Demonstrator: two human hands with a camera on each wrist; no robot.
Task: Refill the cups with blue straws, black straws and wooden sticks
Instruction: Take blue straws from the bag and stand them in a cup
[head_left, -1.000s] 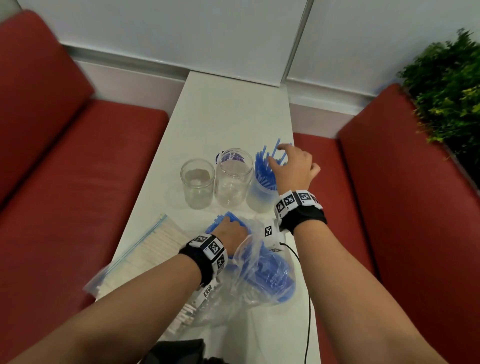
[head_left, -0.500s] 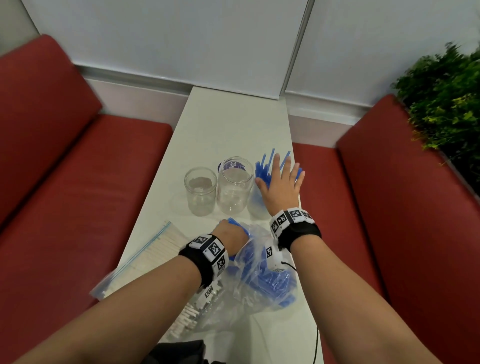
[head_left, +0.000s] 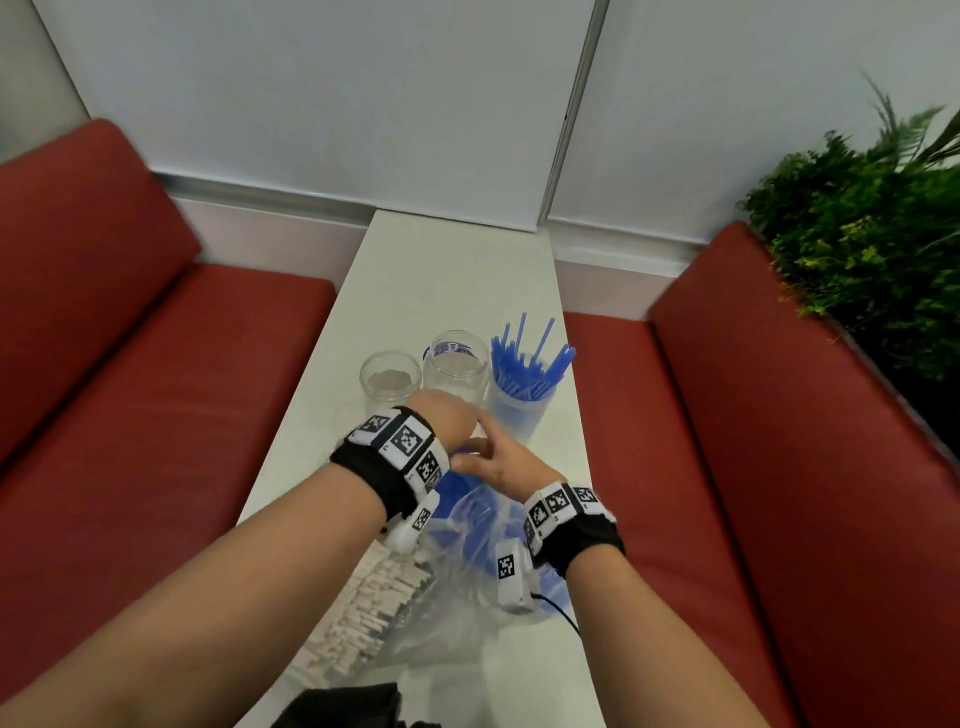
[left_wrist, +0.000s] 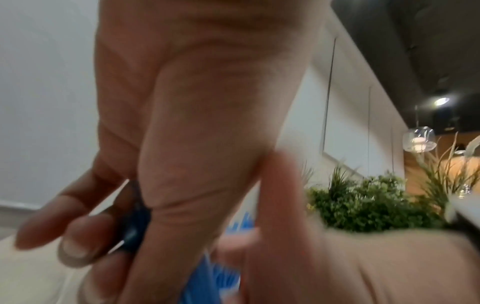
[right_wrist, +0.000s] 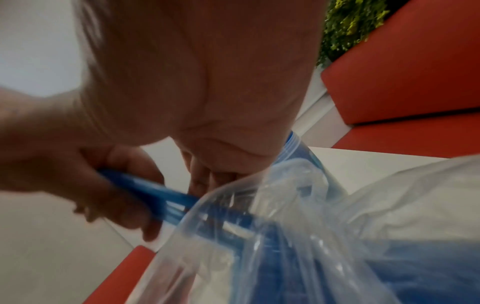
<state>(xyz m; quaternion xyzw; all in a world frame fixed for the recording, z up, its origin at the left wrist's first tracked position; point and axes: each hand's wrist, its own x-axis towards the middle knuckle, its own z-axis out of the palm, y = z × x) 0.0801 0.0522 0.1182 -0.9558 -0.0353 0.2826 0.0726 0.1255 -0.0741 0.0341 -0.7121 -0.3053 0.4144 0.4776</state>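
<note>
Soft, even indoor light falls on my view — edges bend outward. Both wrist views are smeared, my fingers (left_wrist: 78, 216) blurred.

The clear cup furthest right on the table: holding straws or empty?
Holding straws: blue straws stand in the clear cup, fanning above its rim.

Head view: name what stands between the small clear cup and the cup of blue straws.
An empty clear cup stands between the small clear cup and the cup of blue straws, seen in the head view.

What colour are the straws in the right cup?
Blue straws; the head view shows them best.
</note>
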